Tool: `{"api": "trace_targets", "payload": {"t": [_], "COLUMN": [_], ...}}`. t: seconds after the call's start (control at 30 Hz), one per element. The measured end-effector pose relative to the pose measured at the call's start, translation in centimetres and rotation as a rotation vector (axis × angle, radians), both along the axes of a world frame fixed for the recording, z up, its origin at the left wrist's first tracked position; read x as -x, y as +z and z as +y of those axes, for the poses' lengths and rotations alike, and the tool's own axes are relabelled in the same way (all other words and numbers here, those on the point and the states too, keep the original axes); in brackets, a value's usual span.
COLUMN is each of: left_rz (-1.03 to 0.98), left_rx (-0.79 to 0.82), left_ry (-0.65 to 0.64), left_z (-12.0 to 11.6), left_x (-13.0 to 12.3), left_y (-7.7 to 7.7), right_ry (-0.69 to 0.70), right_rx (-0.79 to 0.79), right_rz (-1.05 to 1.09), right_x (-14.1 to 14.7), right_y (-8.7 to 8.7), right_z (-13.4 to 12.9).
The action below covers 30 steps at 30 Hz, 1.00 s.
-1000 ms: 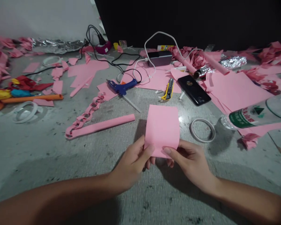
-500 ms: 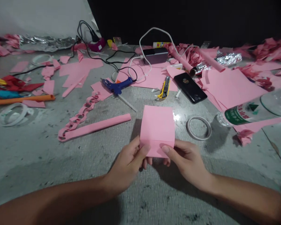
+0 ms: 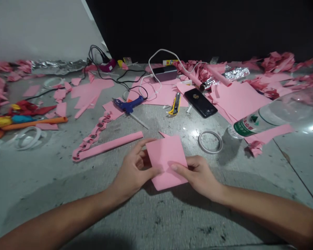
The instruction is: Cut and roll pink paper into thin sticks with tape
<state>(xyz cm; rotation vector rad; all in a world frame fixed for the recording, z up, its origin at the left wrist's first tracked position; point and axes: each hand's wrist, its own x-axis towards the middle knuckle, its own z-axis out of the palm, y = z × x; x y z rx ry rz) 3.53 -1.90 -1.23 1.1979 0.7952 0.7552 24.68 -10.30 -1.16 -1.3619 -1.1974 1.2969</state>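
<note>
Between my hands is a folded piece of pink paper [image 3: 165,151], tilted a little above the grey surface. My left hand [image 3: 134,170] grips its left side, thumb on top and fingers behind. My right hand [image 3: 198,173] pinches the right side the same way, its thumb near the middle of the paper. A small pointed pink corner shows behind the top edge. Just beyond my left hand lies a pink paper tube [image 3: 112,145], with a pink paper chain [image 3: 94,133] by its left end. A roll of tape [image 3: 210,141] lies beyond my right hand.
Farther off are a blue glue gun [image 3: 129,104], a yellow utility knife [image 3: 175,104], a black phone [image 3: 200,102] and a power bank [image 3: 165,73] with cables. A plastic bottle [image 3: 266,119] lies at right. Pink scraps [image 3: 278,64] and foil [image 3: 57,66] line the back.
The paper has been turned and tilted in my hands, with a pointed corner now showing behind it. My left hand has moved left and spread its grip. The view has tipped up slightly.
</note>
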Motion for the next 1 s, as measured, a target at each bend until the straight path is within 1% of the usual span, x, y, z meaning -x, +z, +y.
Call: {"api": "trace_targets", "payload": {"t": [0.07,0.1,0.17,0.23,0.27,0.33,0.4,0.43,0.47,0.53,0.57,0.6,0.63,0.73,0.83,0.9,1.0], "left_rz": [0.089,0.116,0.112,0.051,0.019,-0.015,-0.03,-0.036,-0.039,-0.018,0.01,0.043,0.076,0.132,0.09,0.062,0.092], "left_rx": [-0.008,-0.015,-0.041,-0.078,-0.091,-0.075,-0.013,0.027,0.067,0.123,0.134,0.132,0.124,0.103,0.102,0.104,0.131], "left_ry": [0.016,0.06,0.191,0.321,0.37,0.406,0.369,0.321,0.25,0.069,-0.009,-0.059,-0.083,-0.079,-0.12,-0.14,-0.179], "left_z": [0.1,0.1,-0.4,-1.1,-1.5,-2.3,-2.8,-2.8,-2.6,-2.1,-1.9,-1.7,-1.6,-2.0,-2.5,-2.7,-2.7], "left_x": [0.0,-0.1,-0.6,-1.1,-1.3,-1.4,-1.0,-0.7,-0.4,0.0,0.0,0.0,-0.1,-0.4,-0.5,-0.4,-0.1], "left_y": [0.5,0.7,1.0,1.0,0.9,0.7,0.5,0.6,0.7,1.0,1.0,1.0,0.9,-0.1,-1.0,-1.3,-1.3], "right_ry": [-0.057,-0.103,-0.16,-0.138,-0.12,-0.129,-0.193,-0.219,-0.235,-0.228,-0.214,-0.206,-0.207,-0.222,-0.142,-0.083,-0.089], "right_rx": [0.003,-0.023,-0.092,-0.111,-0.093,-0.033,0.002,0.007,0.005,-0.003,-0.004,-0.004,-0.005,-0.006,0.004,0.013,0.002], "right_rz": [0.051,0.105,0.274,0.436,0.476,0.471,0.4,0.354,0.305,0.217,0.18,0.148,0.122,0.063,0.051,0.04,-0.043], "right_x": [-0.1,-0.1,0.1,0.4,0.7,1.0,1.1,1.0,0.8,0.3,0.2,0.1,0.0,0.2,0.3,0.3,0.3], "right_y": [-0.1,-0.2,-0.3,-0.2,-0.1,0.1,0.5,0.7,0.8,1.0,0.9,0.8,0.6,-0.1,-0.4,-0.4,-0.3], "right_z": [0.0,0.0,-0.1,-0.2,-0.2,-0.3,-0.5,-0.5,-0.6,-0.8,-1.0,-1.1,-1.2,-1.6,-1.9,-1.9,-2.0]}}
